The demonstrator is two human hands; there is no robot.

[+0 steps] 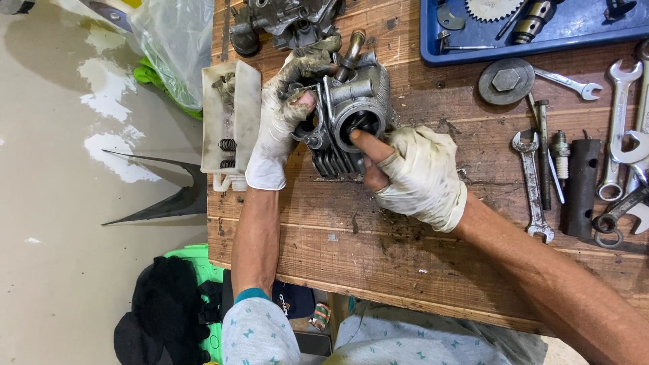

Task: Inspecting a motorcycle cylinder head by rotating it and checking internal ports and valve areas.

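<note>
While your left hand point(287, 111) grips the cylinder head point(351, 115), it stands between both hands. Your right hand point(416, 176), fingers curled, seemingly pokes one finger into its round port.

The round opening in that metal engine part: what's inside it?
The right hand pokes a bare fingertip through its torn glove into the round opening of the finned engine part, which the left hand steadies. Inside looks dark; the finger and shadow hide anything deeper.
</note>
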